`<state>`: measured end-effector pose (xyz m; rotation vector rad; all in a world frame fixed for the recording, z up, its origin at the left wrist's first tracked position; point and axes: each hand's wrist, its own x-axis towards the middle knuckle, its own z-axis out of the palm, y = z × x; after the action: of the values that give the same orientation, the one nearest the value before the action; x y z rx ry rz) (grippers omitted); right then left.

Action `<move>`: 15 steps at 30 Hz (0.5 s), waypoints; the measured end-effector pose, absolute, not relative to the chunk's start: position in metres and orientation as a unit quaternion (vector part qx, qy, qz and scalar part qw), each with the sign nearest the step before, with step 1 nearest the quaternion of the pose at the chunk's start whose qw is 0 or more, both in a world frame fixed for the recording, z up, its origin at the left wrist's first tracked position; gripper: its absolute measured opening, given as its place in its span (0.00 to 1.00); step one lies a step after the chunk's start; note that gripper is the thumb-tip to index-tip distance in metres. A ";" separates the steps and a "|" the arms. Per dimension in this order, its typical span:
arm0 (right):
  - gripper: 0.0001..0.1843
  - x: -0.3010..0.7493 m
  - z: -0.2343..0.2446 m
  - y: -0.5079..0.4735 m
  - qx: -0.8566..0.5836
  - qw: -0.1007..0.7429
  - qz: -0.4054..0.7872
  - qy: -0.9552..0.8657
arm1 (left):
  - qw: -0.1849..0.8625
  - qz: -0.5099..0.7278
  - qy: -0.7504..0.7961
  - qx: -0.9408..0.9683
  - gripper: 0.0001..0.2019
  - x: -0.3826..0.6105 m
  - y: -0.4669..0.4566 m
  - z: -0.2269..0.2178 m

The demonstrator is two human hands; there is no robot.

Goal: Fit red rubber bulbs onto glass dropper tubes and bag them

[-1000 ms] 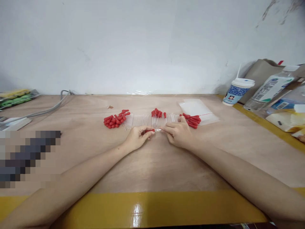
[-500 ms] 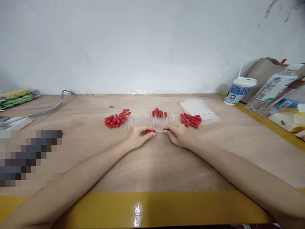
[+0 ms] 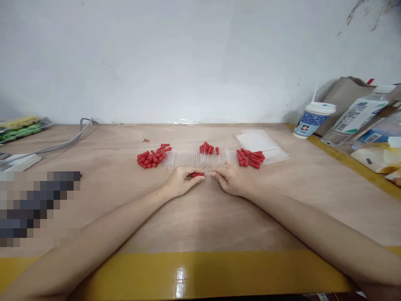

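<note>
Between the thumb and fingers of my left hand (image 3: 181,180) is a red rubber dropper bulb (image 3: 197,174). My right hand (image 3: 230,177) pinches a thin clear glass tube (image 3: 208,174), whose left end meets the bulb; how deep it sits inside is hidden. Just beyond my hands lies a row of clear tubes (image 3: 186,158). Several tubes with red bulbs on them, finished droppers in look (image 3: 206,148), lie at the row's middle. Loose red bulbs are heaped at its left (image 3: 151,159) and right (image 3: 250,158) ends.
Behind the right heap lies a white plastic bag (image 3: 261,144). Farther right stand a paper cup (image 3: 314,120) with a straw and a tilted clear bottle (image 3: 357,115). A grey cable (image 3: 67,144) runs along the left. Yellow tape (image 3: 150,274) lines the table's front edge.
My right hand has moved slightly left, closer to my left hand, and less of the tube shows between them. The heaps and the row lie as before.
</note>
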<state>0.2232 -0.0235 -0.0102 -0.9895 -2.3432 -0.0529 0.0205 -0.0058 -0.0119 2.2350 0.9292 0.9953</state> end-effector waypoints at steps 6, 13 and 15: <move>0.12 0.220 0.009 -0.029 -0.407 0.238 0.018 -0.882 | 0.199 0.380 0.344 0.835 0.11 0.020 -0.005 -0.011; 0.07 0.246 0.037 -0.014 -0.534 0.225 0.147 -0.801 | 0.063 0.383 0.371 0.843 0.16 0.016 -0.003 -0.011; 0.09 0.252 0.038 -0.002 -0.595 0.269 0.237 -0.720 | 0.053 0.352 0.376 0.855 0.12 0.016 -0.003 -0.011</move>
<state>0.2523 -0.0016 0.0379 -1.6030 -1.9400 0.6378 0.0165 -0.0028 -0.0113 2.6000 1.1434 1.0693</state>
